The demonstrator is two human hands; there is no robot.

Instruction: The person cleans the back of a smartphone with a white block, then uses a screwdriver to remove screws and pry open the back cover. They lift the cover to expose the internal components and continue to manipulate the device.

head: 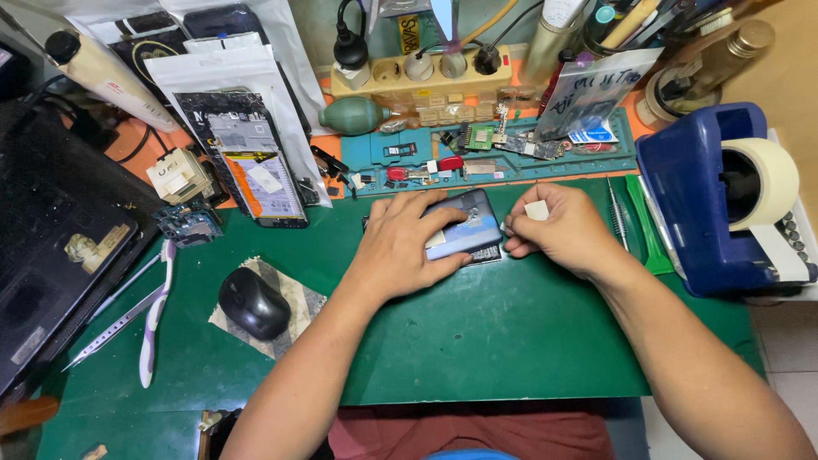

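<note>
Green cutting mat [511, 341] on a crowded repair bench, tools and parts all around.

On the mat lies a dark phone [467, 228] near its back edge, and off to the left a black computer mouse [253, 302] sits on a scrap of patterned cloth [294, 300]. Further left, metal tweezers [115, 324] lie alongside a white and purple toothbrush [155, 315]. A blue tape dispenser [707, 204] with a roll of beige tape stands at the right edge, just beside a green pry tool [648, 226] and a thin metal tool [615, 213]. Behind, a teal parts tray [477, 170] holds small circuit boards, with a green rubber blower bulb [354, 115] and a cream power strip [426, 77] beyond it. A black laptop [60, 247] fills the left side.
</note>
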